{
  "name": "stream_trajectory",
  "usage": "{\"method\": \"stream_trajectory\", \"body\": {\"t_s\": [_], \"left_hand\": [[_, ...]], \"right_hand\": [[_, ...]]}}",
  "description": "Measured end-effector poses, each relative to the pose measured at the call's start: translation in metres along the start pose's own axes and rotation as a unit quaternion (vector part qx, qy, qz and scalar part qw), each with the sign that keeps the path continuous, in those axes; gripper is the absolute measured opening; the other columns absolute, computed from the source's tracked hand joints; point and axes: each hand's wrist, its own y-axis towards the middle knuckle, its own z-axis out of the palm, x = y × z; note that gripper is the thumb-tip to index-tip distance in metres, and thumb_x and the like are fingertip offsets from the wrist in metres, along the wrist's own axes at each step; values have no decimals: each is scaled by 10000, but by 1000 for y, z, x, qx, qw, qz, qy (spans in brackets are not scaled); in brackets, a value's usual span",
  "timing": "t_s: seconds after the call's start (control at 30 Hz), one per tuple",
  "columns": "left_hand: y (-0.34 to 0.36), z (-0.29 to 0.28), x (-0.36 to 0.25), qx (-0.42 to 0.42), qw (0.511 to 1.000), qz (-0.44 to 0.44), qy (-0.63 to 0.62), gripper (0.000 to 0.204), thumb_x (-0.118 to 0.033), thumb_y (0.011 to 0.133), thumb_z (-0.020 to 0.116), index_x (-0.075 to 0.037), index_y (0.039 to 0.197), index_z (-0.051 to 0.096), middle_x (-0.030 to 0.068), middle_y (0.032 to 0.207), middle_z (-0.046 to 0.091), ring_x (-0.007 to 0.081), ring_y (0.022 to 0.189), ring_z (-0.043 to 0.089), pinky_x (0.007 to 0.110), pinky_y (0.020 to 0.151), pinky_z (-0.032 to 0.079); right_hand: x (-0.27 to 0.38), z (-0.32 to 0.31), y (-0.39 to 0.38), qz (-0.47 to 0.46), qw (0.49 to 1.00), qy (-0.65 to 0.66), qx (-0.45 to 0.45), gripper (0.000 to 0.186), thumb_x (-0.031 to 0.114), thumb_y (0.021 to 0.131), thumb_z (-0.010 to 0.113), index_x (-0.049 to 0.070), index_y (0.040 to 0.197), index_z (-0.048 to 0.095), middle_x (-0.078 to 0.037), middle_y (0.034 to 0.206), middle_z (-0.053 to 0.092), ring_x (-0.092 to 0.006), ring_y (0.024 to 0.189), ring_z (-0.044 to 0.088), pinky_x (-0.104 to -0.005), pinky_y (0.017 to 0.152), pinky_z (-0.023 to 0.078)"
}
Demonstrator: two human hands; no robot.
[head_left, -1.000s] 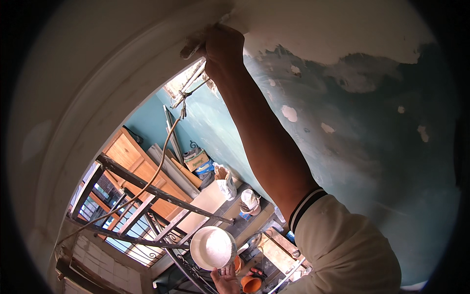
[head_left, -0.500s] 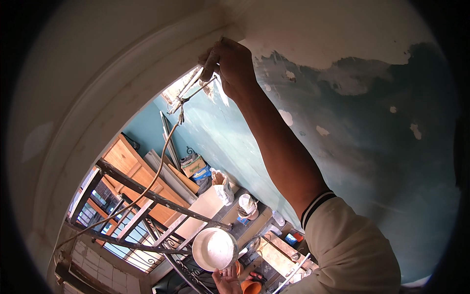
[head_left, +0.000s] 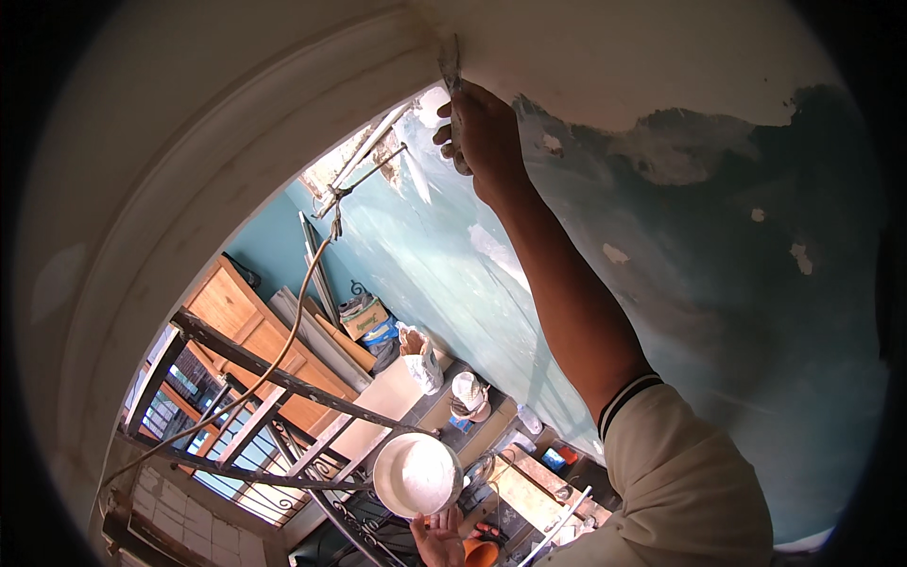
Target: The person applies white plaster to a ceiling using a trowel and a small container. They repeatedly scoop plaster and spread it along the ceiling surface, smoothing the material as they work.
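My right hand (head_left: 489,132), arm stretched far up, is closed round the handle of a putty knife (head_left: 451,66). Its blade points upward at the corner where the pale beam (head_left: 283,113) meets the wall's top. Low in the picture, my left hand (head_left: 439,541) is palm up with its fingers against the near side of a round white tub (head_left: 389,474). Pale, smooth filler (head_left: 427,474) lies inside the tub. The fingers under the tub are partly hidden, but it appears to rest in that hand.
A dark metal ladder (head_left: 283,378) leans left of the tub. A brown cable (head_left: 300,326) hangs across it. The blue wall (head_left: 718,312) with pale patches fills the right. Far below stand a white sack (head_left: 422,364), an orange pot (head_left: 484,554) and wooden boards (head_left: 529,496).
My right hand has moved up and to the right, turning the putty knife so that its blade now points upward. The left hand and tub have barely shifted.
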Motion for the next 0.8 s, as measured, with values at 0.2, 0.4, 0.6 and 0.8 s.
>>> {"method": "stream_trajectory", "body": {"t_s": [0.2,0.4,0.6,0.8], "left_hand": [[-30,74,-21,-76,993,-44,76,541,-404,1109,543,-60,1523,486,163,1520,529,339,1423,512,531,1198,451],[-2,6,-1,-36,998,-26,-52,588,-299,1028,630,-54,1512,403,245,1632,349,431,1498,423,533,1232,441],[-7,22,-6,-61,993,-23,-94,623,-289,1017,651,-37,1520,382,264,1647,329,434,1517,408,532,1241,438],[-10,15,-5,-56,992,-23,-109,666,-297,1024,648,-1,1546,361,260,1654,340,402,1517,422,528,1236,446]], "right_hand": [[11,-1,11,13,1000,10,22,235,202,1091,494,-7,1125,596,-137,882,656,-180,610,642,-305,470,440],[12,15,6,24,998,40,30,233,154,1077,499,-39,1126,620,-138,952,646,-211,703,693,-351,580,556],[10,47,-25,11,993,92,68,226,148,1086,506,-40,1098,631,-115,848,650,-218,647,702,-370,563,587],[11,80,-74,65,979,109,158,245,188,1090,528,-38,1115,618,-111,935,640,-224,715,733,-350,569,604]]}}
